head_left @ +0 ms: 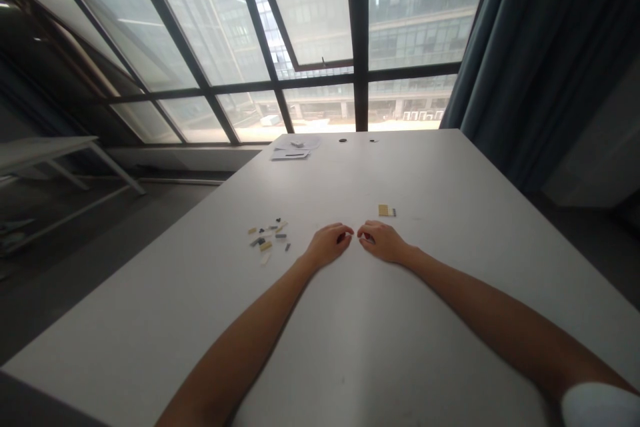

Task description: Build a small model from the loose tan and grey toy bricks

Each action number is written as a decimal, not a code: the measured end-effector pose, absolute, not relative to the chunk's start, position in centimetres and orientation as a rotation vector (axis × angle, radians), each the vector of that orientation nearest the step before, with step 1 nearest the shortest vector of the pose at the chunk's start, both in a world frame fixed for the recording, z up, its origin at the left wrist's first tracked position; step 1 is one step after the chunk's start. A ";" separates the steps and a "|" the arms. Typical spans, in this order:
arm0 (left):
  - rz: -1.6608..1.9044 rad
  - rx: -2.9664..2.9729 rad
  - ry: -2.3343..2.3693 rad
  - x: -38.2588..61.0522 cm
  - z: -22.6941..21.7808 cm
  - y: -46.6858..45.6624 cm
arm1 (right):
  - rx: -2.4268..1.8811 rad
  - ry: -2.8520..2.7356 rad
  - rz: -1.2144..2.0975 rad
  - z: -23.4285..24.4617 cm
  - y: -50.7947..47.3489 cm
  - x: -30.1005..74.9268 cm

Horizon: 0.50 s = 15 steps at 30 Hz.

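My left hand (330, 244) rests on the white tabletop (320, 320), fingers loosely bent and a gap between thumb and fingers. Facing it, my right hand (383, 241) lies in the same curved pose, its fingertips just short of the left ones. I see nothing held in either hand, though the palms are hidden. Left of my left hand is a scatter of small building bricks (265, 247) in tan, grey, black and white. Beyond my right hand lies a small flat block of tan bricks (383, 210) with white and grey parts at its right end.
Paper sheets (290, 155) with a dark thin item on top lie at the table's far left. A dark round disc (343, 141) and a small black-and-white item (373, 141) are near the far edge. Windows stand behind, a blue curtain (505, 80) to the right, another table (45, 150) to the left.
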State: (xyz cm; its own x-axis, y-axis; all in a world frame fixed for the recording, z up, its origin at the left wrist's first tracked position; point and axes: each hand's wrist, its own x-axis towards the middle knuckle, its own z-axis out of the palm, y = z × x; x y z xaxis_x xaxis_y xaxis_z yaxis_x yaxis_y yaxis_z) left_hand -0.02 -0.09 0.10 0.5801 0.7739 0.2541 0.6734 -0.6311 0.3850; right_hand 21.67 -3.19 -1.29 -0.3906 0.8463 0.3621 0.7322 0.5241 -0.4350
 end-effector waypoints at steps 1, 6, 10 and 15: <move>0.586 2.567 1.197 0.0 0.1 -0.1 | -1.280 -2.220 0.278 -1.3 -3.2 21.7; 0.575 2.563 1.208 0.0 0.1 -0.2 | -1.278 -2.224 0.270 -1.4 -3.1 21.6; 0.586 2.554 1.205 0.0 0.1 -0.1 | -1.281 -2.223 0.269 -1.5 -3.1 21.6; 0.578 2.571 1.193 0.1 0.1 -0.1 | -1.284 -2.220 0.277 -1.3 -3.2 21.6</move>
State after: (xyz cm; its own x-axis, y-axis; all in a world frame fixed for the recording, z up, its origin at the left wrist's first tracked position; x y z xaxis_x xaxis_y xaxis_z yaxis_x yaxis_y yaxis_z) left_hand 0.05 -0.10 0.14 0.5864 0.7711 0.2481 0.6729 -0.6342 0.3808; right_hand 21.59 -3.23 -1.25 -0.3889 0.8481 0.3598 0.7338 0.5213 -0.4357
